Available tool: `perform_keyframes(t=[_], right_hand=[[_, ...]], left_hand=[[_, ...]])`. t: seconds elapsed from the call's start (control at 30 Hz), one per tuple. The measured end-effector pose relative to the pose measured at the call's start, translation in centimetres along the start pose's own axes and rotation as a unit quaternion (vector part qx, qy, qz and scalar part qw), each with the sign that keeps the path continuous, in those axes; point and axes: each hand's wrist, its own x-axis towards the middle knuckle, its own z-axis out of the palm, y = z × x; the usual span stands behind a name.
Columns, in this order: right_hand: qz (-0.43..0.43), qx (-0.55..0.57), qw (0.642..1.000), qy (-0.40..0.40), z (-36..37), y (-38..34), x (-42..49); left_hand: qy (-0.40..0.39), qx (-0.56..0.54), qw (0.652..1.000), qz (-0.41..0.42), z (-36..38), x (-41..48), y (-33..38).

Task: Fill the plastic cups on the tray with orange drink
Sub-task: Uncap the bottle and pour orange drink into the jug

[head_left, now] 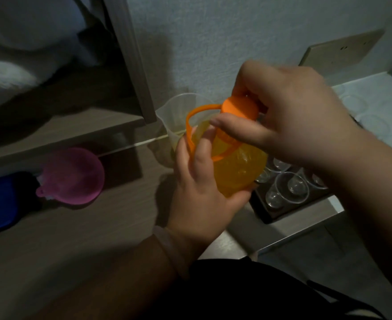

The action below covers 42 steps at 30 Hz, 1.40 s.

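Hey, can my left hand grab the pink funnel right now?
Probably not yet: the left hand grips the orange bottle while the right hand holds its cap. Nothing stands between it and the pink funnel, so freeing the hand should do.

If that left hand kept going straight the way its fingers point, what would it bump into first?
Most likely the clear jug standing just beyond it. The left hand grips the orange bottle, fingers pointing away from the person towards that jug; the gap between them is hard to judge.
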Motion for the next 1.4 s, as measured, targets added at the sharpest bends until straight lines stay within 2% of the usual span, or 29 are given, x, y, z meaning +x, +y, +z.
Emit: perform_keyframes(t=[0.33, 0.5, 0.57, 0.67, 0.77, 1.0, 1.17, 1.27, 1.4], right_hand=[[-0.14, -0.03, 0.986, -0.092, -1.0, 1.4, 0.9], [-0.201, -0.034, 0.969, -0.138, -1.8, 2.3, 1.2], [-0.194, -0.063, 0.968, -0.15, -2.5, 2.1, 1.4], [-0.135, -0.121, 0.974, -0.134, -2.5, 1.3, 1.5], [-0.11, -0.136, 0.975, -0.135, -2.0, 0.7, 1.2], [-0.23, -0.139, 0.949, -0.164, -2.8, 2.1, 1.8], [-0.261, -0.147, 0.939, -0.167, -3.3, 2.4, 1.6], [-0.225, -0.154, 0.944, -0.184, -3.9, 1.7, 1.6], [-0.088, -0.212, 0.963, -0.144, -3.5, 0.7, 1.6]], left_hand=[[0.024, 0.007, 0.999, 0.032, 0.0, 0.1, -0.8], [0.005, 0.008, 1.0, 0.029, -0.2, 0.0, -0.6], [-0.008, 0.005, 1.0, 0.029, -0.2, 0.0, -0.4], [-0.006, 0.005, 1.0, 0.014, -0.1, 0.0, -0.4], [-0.003, 0.006, 1.0, 0.009, 0.0, 0.0, -0.3], [-0.017, 0.013, 1.0, 0.01, -0.1, 0.3, -0.5], [-0.021, 0.004, 1.0, 0.008, -0.3, 0.1, -0.3], [-0.02, 0.003, 1.0, 0.013, -0.3, 0.2, -0.4], [-0.012, -0.008, 1.0, 0.007, -0.2, 0.3, -0.6]])
